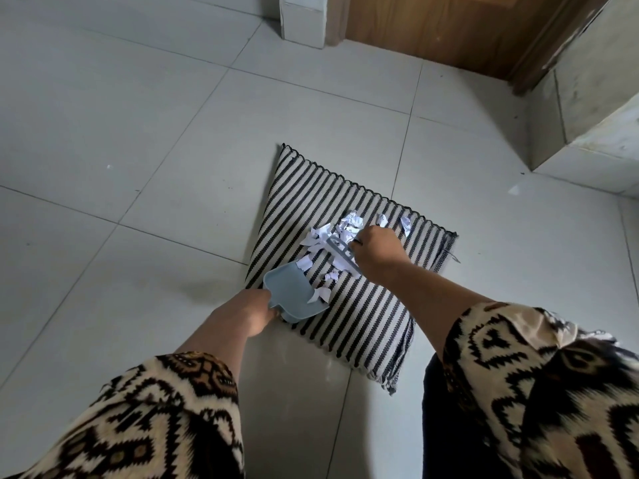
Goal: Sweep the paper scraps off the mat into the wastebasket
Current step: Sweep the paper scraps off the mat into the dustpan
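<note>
A black-and-cream striped mat [366, 316] lies on the tiled floor. White paper scraps [332, 236] are strewn over its middle and far right part. My left hand [247, 314] grips the handle of a light blue dustpan [294, 293], whose mouth rests on the mat's left side with a few scraps at its lip. My right hand [378, 252] holds a small grey brush [340, 254] among the scraps, just right of the pan. No wastebasket is in view.
Grey floor tiles [138, 150] surround the mat. A wooden door [449, 29] stands at the back, with a white post [304, 19] to its left. A concrete step [587, 115] juts in at the right. One stray scrap [515, 189] lies on the floor near it.
</note>
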